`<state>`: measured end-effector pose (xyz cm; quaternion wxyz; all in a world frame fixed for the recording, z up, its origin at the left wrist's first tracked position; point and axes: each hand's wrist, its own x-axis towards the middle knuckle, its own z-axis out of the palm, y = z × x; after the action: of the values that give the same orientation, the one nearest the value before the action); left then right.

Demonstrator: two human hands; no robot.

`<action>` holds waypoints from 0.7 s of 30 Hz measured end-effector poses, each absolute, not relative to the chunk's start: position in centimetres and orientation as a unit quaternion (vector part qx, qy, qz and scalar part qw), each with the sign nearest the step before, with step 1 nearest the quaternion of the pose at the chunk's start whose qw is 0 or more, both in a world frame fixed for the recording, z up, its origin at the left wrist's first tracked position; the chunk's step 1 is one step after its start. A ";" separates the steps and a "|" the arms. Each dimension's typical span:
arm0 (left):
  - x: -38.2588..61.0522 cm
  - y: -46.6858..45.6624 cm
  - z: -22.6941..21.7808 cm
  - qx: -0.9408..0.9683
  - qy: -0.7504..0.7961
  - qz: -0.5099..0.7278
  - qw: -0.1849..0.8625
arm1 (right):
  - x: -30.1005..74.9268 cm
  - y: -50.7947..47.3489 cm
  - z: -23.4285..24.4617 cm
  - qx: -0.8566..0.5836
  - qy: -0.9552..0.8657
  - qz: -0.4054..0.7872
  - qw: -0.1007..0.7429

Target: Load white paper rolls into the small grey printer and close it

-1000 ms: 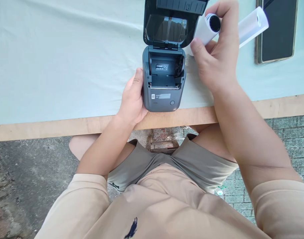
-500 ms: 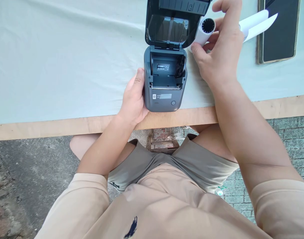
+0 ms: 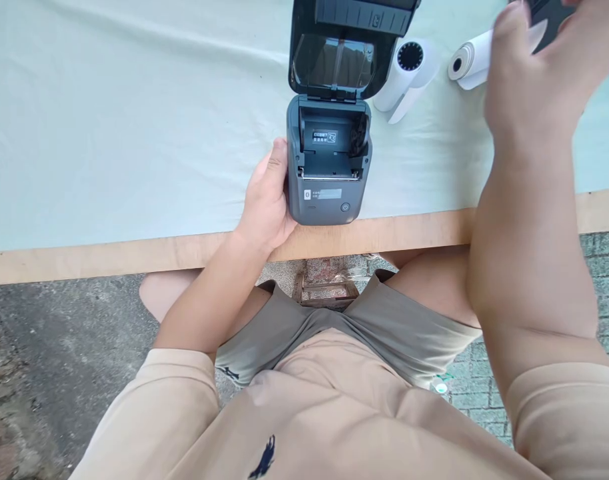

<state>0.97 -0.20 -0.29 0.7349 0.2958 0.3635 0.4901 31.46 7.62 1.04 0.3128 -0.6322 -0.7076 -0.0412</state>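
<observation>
Against the left hand [image 3: 267,200], which grips its side, sits a boxy grey plastic printer [image 3: 329,190] with its glossy lid [image 3: 342,53] raised. Between the hands lies a white paper roll [image 3: 407,70]. A second roll [image 3: 467,61] lies just beside the blurred right hand [image 3: 534,73], whose grip cannot be told. Smooth pale cloth [image 3: 109,133] covers the wood-edged table [image 3: 109,257].

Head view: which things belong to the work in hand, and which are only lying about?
In hand: small printer, lid open, gripped at its side by the left hand; paper roll beside it; second roll next to the raised right hand.
Lying about: dark flat device, mostly hidden; pale cloth covering the table.
</observation>
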 end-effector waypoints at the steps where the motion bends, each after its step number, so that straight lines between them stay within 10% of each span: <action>1: 1.0 -0.2 -0.2 0.300 0.363 0.484 0.738 | 31.0 7.6 1.2 -0.700 -0.642 -0.077 0.303; 21: 1.0 -0.1 0.4 0.296 0.346 0.466 0.759 | 27.2 7.0 3.6 -0.828 -0.556 -0.023 0.070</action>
<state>0.98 -0.13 0.45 0.7591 0.2956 0.3458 0.4657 27.18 6.98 3.65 0.0700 -0.8281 -0.5558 -0.0229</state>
